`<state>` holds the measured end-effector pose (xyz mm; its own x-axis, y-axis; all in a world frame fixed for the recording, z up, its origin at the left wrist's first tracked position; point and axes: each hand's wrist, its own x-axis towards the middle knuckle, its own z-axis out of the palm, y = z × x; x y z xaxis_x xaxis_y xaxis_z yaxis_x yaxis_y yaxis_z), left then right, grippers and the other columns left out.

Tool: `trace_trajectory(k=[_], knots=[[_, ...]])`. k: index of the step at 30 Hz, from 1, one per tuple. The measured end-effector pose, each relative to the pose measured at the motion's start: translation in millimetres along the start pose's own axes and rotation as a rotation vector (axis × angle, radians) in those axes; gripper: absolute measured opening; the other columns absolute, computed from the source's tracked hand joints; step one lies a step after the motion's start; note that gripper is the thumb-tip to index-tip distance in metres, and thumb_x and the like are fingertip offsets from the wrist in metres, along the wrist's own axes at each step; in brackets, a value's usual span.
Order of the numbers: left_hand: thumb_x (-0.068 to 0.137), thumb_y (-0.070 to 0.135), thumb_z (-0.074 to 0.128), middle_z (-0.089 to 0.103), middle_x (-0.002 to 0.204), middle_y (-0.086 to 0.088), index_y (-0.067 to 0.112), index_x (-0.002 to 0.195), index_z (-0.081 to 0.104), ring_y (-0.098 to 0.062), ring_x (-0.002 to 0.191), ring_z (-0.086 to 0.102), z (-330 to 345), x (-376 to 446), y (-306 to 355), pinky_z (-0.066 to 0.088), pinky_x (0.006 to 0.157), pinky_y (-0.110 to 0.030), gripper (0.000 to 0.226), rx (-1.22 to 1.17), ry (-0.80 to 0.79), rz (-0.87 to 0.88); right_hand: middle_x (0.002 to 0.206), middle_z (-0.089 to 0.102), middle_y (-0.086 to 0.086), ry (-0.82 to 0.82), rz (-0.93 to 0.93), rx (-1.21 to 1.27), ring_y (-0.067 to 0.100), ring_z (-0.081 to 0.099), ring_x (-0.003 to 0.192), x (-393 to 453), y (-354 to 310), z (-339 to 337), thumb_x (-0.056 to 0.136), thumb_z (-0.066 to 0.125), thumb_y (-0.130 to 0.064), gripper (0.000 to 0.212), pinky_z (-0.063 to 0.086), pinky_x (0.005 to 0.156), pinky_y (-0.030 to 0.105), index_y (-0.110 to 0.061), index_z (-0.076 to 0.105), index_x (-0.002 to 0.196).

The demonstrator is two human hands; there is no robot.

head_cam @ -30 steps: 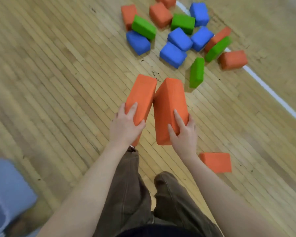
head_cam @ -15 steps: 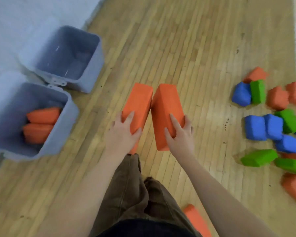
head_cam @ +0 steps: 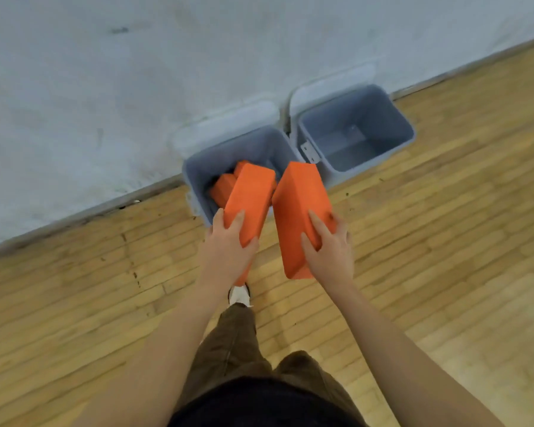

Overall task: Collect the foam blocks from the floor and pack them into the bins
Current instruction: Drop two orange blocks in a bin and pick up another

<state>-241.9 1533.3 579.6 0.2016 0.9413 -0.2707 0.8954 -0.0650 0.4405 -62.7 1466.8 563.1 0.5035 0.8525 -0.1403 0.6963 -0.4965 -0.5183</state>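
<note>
Foam blocks are riding in both hands. The left hand [head_cam: 228, 241] is gripping the near end of one orange block [head_cam: 251, 198], thumb on one side and fingers curled over its top face. The right hand [head_cam: 327, 245] is clamping a second orange block [head_cam: 299, 211] the same way. Each one is being carried single-handed, so they are looking light, and as foam they should give a little under the fingers; that matte surface is probably offering good grip. Holding by the near end is leaving the far end free to go in first.

Moving outward, the left block's far end is hanging over the left bin [head_cam: 198, 171], where more orange blocks [head_cam: 224, 188] are already lying. The right block is hovering over the rims between the two bins, beside the right bin [head_cam: 404, 131], which is showing a bare bottom. Both bins are sitting against the wall [head_cam: 136, 72], so the open approach is from above and from the wooden floor [head_cam: 444, 241] side. Those rims are the edges to clear.
</note>
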Motion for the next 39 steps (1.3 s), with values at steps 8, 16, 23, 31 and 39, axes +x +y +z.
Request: trace_trajectory(k=[8, 16, 23, 31, 39], knots=[[0.087, 0.046, 0.053, 0.025, 0.15, -0.009, 0.03, 0.143, 0.034, -0.038, 0.121, 0.042, -51.9, 114.7, -5.8, 0.045, 0.087, -0.044, 0.061, 0.061, 0.067, -0.028, 0.147, 0.029, 0.005, -0.059, -0.013, -0.055, 0.036, 0.037, 0.122, 104.2, -60.8, 24.9, 0.089, 0.054, -0.043, 0.049, 0.039, 0.099, 0.052, -0.039, 0.043, 0.137], [0.087, 0.05, 0.05, 0.024, 0.15, -0.012, 0.034, 0.142, 0.032, -0.045, 0.13, 0.029, -18.5, 227.2, -19.4, 0.041, 0.097, -0.053, 0.061, 0.061, 0.038, -0.276, 0.147, 0.029, 0.007, -0.195, -0.126, -0.183, 0.037, 0.037, 0.124, 245.1, -72.0, 62.7, 0.089, 0.056, -0.042, 0.049, 0.038, 0.099, 0.052, -0.035, 0.046, 0.137], [0.093, 0.04, 0.046, 0.028, 0.148, -0.018, 0.023, 0.144, 0.031, -0.041, 0.13, 0.03, 15.1, 307.9, -20.9, 0.028, 0.103, -0.052, 0.056, 0.041, 0.099, -0.44, 0.153, 0.02, 0.008, -0.459, -0.249, -0.202, 0.036, 0.023, 0.135, 356.6, -82.7, 115.6, 0.092, 0.052, -0.046, 0.052, 0.03, 0.106, 0.056, -0.031, 0.041, 0.14], [0.095, 0.028, 0.042, 0.054, 0.129, -0.01, 0.012, 0.129, 0.051, -0.032, 0.12, 0.046, 0.3, 310.9, -1.8, 0.028, 0.101, -0.043, 0.039, -0.008, 0.082, -0.451, 0.128, 0.05, 0.008, -0.651, -0.268, -0.128, 0.024, 0.052, 0.111, 384.5, -93.4, 91.4, 0.094, 0.05, -0.04, 0.045, 0.045, 0.092, 0.04, -0.021, 0.048, 0.134], [0.095, 0.028, 0.044, 0.058, 0.124, -0.007, 0.009, 0.13, 0.05, -0.02, 0.1, 0.055, -4.3, 263.2, -6.0, 0.048, 0.08, -0.032, 0.04, -0.401, -0.141, -0.551, 0.115, 0.061, 0.006, -0.664, 0.017, -0.073, 0.017, 0.054, 0.101, 326.5, -66.5, 40.4, 0.097, 0.046, -0.031, 0.037, 0.04, 0.08, 0.025, -0.012, 0.054, 0.128]])
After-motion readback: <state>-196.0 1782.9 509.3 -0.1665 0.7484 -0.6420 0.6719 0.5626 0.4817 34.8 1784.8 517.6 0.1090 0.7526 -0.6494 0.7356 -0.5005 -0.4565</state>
